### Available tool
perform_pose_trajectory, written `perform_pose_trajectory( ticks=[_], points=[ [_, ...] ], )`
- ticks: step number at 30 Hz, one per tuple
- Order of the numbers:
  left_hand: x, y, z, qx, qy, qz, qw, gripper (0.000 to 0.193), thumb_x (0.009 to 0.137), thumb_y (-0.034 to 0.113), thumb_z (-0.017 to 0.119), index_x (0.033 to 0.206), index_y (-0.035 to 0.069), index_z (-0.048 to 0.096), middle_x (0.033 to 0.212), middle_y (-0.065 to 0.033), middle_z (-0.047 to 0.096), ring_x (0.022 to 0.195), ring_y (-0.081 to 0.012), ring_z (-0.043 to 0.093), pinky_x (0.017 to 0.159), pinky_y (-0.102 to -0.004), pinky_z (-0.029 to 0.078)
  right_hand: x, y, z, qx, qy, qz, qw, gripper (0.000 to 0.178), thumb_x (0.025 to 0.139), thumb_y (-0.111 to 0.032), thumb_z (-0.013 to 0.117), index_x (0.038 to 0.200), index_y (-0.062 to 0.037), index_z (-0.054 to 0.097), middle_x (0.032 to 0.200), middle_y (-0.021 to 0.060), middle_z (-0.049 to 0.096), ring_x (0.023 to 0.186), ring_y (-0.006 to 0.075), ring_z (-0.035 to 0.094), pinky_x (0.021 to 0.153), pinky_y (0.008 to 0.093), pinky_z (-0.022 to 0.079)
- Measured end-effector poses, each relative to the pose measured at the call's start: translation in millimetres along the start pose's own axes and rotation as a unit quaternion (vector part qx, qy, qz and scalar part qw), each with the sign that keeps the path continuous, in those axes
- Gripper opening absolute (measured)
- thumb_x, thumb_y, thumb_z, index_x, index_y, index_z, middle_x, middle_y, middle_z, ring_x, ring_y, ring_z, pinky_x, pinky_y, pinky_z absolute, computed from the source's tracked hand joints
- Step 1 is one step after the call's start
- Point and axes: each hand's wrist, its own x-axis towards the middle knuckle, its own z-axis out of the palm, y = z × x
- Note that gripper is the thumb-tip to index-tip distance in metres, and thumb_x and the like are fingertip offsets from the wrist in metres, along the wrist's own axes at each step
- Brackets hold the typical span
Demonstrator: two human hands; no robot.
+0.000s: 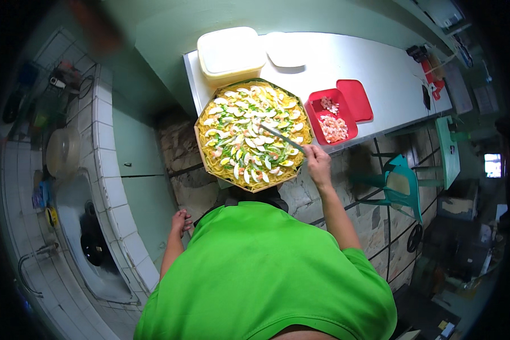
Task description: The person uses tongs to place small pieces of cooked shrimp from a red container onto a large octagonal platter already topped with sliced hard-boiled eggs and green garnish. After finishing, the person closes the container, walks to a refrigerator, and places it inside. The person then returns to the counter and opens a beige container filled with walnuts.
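Note:
My right hand (317,163) is closed around the handle of a long, thin grey utensil (283,137). Its far end reaches over the middle of a big octagonal tray of noodles (241,170); what kind of tip it has is hard to make out. Sliced boiled egg, chopped greens and pinkish bits cover the yellow noodles, and green leaf shows at the rim. Right of the tray, a red plastic container (354,134) holds chopped pink-and-white pieces (332,127). My left hand (179,221) hangs low at my side, fingers loosely bent and slightly apart, with nothing visible in it.
Behind the tray, a pale lidded tub (230,51) and a white lid-like piece (284,50) stand on the white table (374,56). A red lid (355,100) lies by the container. Left is a tiled counter with a sink (73,207); right, a green chair (399,184).

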Motion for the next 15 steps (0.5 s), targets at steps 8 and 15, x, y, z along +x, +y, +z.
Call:
perform_pose_trajectory(
  ticks=[8, 15],
  points=[
    [-6, -41, -11, -0.063, 0.016, -0.001, 0.998, 0.035, 0.099, 0.04, 0.051, 0.128, 0.02, 0.051, 0.103, -0.001, 0.063, 0.074, -0.0173, 0.061, 0.06, -0.0352, 0.048, 39, -7, 58, 0.039, -0.065, 0.04, 0.996, 0.027, 0.098, -0.023, 0.056, 0.095, 0.0003, 0.07, 0.07, 0.0037, 0.061, 0.065, 0.0108, 0.054, 0.06, 0.0277, 0.042],
    [-19, -59, -19, 0.047, 0.014, -0.004, 0.999, 0.036, 0.099, 0.04, 0.051, 0.128, 0.019, 0.051, 0.101, -0.0003, 0.062, 0.076, -0.0182, 0.061, 0.062, -0.0359, 0.049, 82, 34, 5, 0.053, 0.053, 0.012, 0.997, 0.03, 0.098, -0.025, 0.056, 0.088, 0.001, 0.068, 0.065, 0.0041, 0.058, 0.061, 0.0116, 0.051, 0.059, 0.0308, 0.041]
  ],
)
